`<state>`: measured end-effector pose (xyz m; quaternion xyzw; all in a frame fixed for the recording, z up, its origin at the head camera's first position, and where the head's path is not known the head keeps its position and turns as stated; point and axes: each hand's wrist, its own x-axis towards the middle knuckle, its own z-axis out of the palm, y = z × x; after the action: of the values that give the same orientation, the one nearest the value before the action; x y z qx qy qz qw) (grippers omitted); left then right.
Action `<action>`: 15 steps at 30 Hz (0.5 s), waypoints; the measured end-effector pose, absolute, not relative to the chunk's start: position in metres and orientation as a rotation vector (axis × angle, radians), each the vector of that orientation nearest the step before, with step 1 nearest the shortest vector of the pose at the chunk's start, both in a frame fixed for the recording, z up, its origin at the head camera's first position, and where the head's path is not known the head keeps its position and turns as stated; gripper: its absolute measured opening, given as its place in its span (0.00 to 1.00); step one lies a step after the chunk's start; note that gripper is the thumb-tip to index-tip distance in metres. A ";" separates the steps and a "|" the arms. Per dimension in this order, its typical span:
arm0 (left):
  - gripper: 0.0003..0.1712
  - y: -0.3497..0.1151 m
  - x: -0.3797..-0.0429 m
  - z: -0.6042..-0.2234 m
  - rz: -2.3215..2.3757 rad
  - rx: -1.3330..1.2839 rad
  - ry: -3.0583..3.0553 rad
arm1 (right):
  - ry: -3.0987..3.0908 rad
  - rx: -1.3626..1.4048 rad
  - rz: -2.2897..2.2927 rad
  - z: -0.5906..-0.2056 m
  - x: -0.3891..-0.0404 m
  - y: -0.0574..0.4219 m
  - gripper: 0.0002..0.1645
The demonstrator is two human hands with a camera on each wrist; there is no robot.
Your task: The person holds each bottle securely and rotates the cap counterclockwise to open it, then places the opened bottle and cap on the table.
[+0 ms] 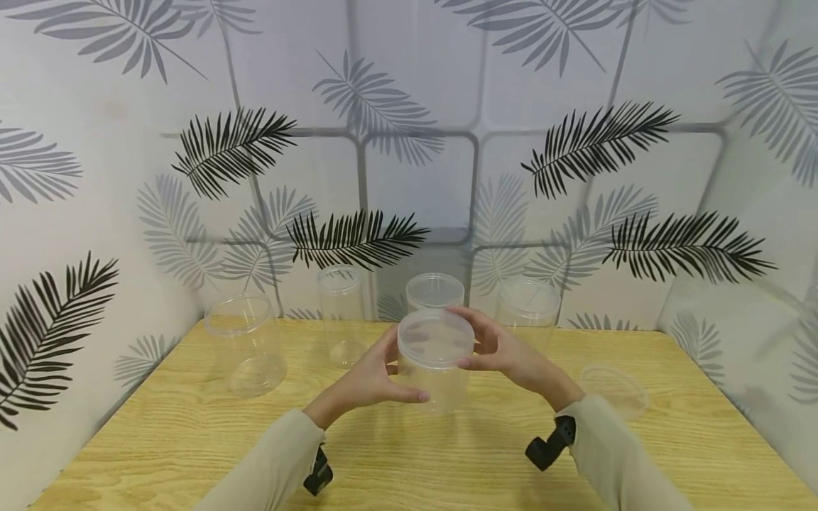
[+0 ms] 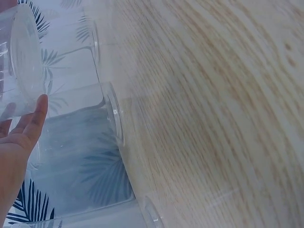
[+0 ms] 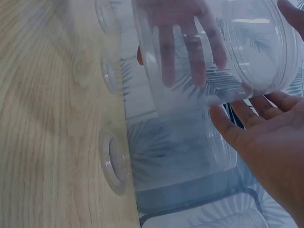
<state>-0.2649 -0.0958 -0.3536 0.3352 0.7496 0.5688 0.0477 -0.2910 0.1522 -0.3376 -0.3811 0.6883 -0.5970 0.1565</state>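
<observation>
A clear plastic jar with a round translucent lid is held upright between both hands, raised over the table. My left hand grips its lower side, with the thumb across the front. Through the clear wall, the left fingers show in the right wrist view. My right hand holds the jar at the lid's rim, thumb in front and fingers at the far side. Part of the jar's base appears in the left wrist view. Directly behind stands another lidded jar, partly hidden by the held one.
On the wooden table, a wide jar with an open-looking top stands at left. A tall narrow jar stands beside it, and a wide jar is behind my right hand. A loose clear lid lies at right. Patterned wall backs the table.
</observation>
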 end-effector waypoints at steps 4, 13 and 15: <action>0.53 -0.096 -0.265 -0.353 1.723 1.030 2.271 | 1.902 -1.105 -1.653 -0.335 -0.297 0.156 0.45; 0.54 -0.096 -0.266 -0.355 1.737 1.029 2.281 | 1.989 -1.063 -1.711 -0.336 -0.288 0.155 0.47; 0.54 -0.096 -0.267 -0.356 1.743 1.027 2.295 | 2.081 -1.037 -1.750 -0.337 -0.281 0.153 0.47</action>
<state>-0.2670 -0.0961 -0.3561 0.3355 0.7496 0.5691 0.0412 -0.2813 0.1530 -0.3366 -0.3539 0.7103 -0.5975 0.1154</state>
